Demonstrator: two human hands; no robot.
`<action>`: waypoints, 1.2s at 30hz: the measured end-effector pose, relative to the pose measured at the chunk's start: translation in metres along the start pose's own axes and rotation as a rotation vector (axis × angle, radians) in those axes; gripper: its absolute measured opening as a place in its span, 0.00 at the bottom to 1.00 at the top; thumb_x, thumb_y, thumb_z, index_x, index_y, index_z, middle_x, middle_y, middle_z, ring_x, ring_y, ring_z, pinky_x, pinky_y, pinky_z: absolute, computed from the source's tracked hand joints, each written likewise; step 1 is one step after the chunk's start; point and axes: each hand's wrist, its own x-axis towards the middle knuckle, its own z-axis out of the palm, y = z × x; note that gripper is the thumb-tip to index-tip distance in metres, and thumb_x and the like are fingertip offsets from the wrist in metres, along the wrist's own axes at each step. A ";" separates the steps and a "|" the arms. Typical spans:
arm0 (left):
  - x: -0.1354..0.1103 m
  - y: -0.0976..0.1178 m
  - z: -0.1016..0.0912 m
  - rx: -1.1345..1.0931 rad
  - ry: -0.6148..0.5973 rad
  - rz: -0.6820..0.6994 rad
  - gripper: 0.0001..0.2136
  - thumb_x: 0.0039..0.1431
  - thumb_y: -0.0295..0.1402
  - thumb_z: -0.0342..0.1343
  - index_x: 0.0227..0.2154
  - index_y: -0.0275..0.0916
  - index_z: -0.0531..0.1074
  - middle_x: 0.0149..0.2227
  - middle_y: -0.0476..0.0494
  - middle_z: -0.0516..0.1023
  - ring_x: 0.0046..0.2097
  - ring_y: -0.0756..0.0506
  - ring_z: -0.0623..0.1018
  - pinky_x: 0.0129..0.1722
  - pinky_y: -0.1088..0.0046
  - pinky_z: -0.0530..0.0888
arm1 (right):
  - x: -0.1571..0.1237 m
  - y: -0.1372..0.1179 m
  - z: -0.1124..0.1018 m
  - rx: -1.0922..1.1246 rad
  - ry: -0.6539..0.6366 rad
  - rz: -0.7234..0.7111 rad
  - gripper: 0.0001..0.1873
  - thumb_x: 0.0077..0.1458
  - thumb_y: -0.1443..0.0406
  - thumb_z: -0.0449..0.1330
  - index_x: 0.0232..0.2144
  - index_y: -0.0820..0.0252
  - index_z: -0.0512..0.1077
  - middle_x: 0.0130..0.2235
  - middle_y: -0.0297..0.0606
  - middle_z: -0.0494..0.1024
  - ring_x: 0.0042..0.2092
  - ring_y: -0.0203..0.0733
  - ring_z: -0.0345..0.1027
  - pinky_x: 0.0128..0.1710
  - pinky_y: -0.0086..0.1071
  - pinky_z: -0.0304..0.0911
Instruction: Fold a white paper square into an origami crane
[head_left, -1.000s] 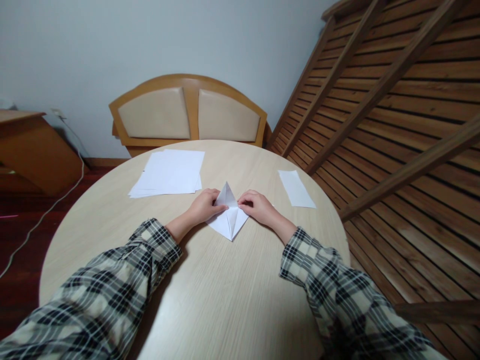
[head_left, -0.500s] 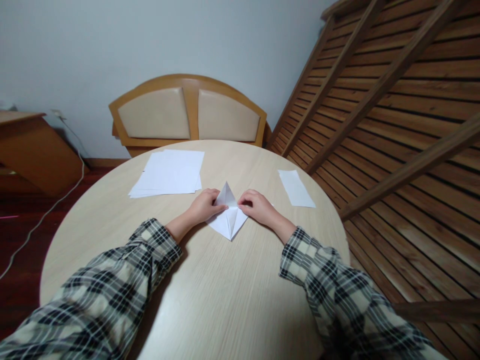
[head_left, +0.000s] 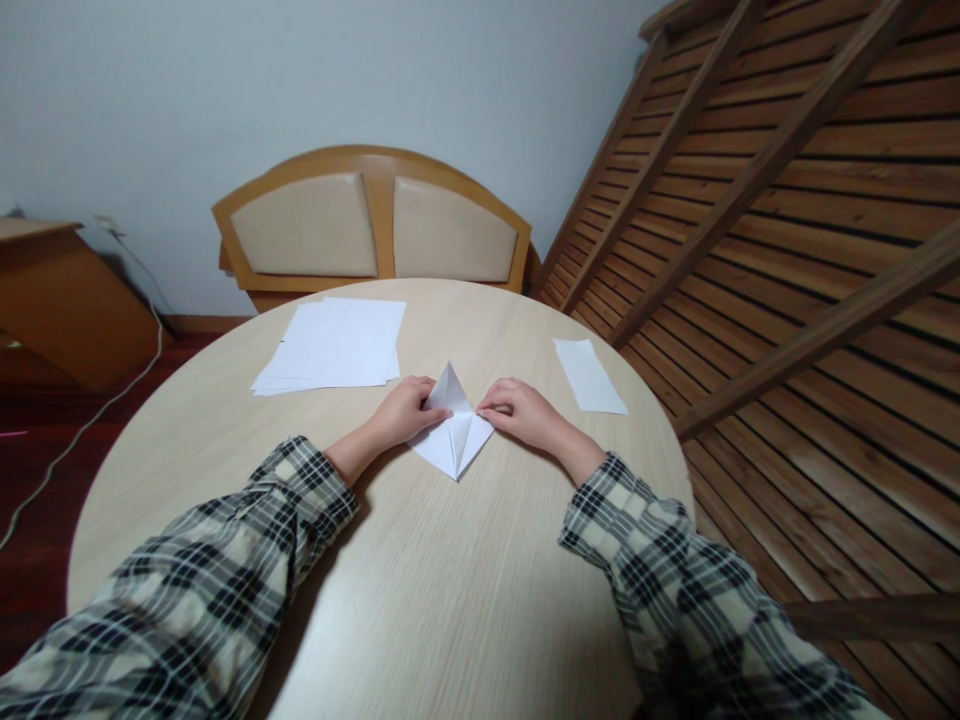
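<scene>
On the round table [head_left: 420, 600], nearer you than the stack of white sheets [head_left: 334, 345], the folded paper [head_left: 452, 435] lies flat. Your left hand [head_left: 401, 412] and right hand [head_left: 521, 412] pinch its side corners, fingers curled onto the cross crease. Press evenly from the centre line outward so both flaps match.

No text, label, brand, number or sign readable anywhere in view.
Folded white paper piece [head_left: 452, 440]: plain white faces, crease lines only.
Stack of white paper sheets [head_left: 334, 343] and small white paper slip [head_left: 589, 375], both on the round pale wooden desk [head_left: 450, 600]: plain white, unprinted on the sides shown.
</scene>
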 end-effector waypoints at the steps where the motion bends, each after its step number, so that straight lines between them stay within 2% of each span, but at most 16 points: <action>1: 0.000 0.000 0.000 -0.004 -0.003 -0.002 0.08 0.54 0.34 0.61 0.24 0.37 0.71 0.33 0.42 0.75 0.37 0.43 0.73 0.44 0.63 0.69 | 0.000 0.000 0.001 -0.001 -0.012 -0.005 0.06 0.58 0.69 0.61 0.31 0.56 0.79 0.34 0.37 0.77 0.39 0.40 0.68 0.45 0.37 0.62; 11: 0.001 -0.001 0.000 -0.034 -0.025 0.026 0.08 0.54 0.33 0.60 0.23 0.37 0.72 0.29 0.45 0.73 0.32 0.46 0.70 0.41 0.64 0.69 | 0.003 -0.004 0.006 -0.058 -0.034 0.006 0.08 0.57 0.71 0.61 0.30 0.57 0.79 0.33 0.38 0.76 0.39 0.42 0.67 0.43 0.37 0.62; 21: 0.001 -0.002 0.000 -0.003 -0.025 0.005 0.09 0.54 0.34 0.60 0.22 0.37 0.70 0.29 0.44 0.73 0.34 0.46 0.71 0.41 0.66 0.69 | 0.001 -0.013 0.005 0.002 -0.034 0.012 0.05 0.55 0.69 0.64 0.29 0.56 0.78 0.33 0.37 0.76 0.39 0.41 0.68 0.44 0.37 0.62; 26: 0.000 0.000 0.000 0.000 -0.023 0.010 0.08 0.55 0.33 0.59 0.24 0.37 0.71 0.31 0.44 0.74 0.34 0.46 0.71 0.42 0.65 0.69 | 0.002 -0.024 0.010 0.049 -0.048 0.043 0.01 0.54 0.69 0.66 0.30 0.58 0.77 0.31 0.35 0.74 0.37 0.39 0.67 0.40 0.34 0.61; 36: 0.000 0.001 0.001 0.010 -0.005 0.006 0.07 0.55 0.32 0.59 0.25 0.37 0.69 0.31 0.43 0.74 0.34 0.45 0.71 0.39 0.65 0.67 | 0.001 -0.027 0.020 0.083 -0.046 0.089 0.04 0.53 0.66 0.67 0.30 0.59 0.75 0.32 0.34 0.72 0.37 0.38 0.66 0.41 0.34 0.60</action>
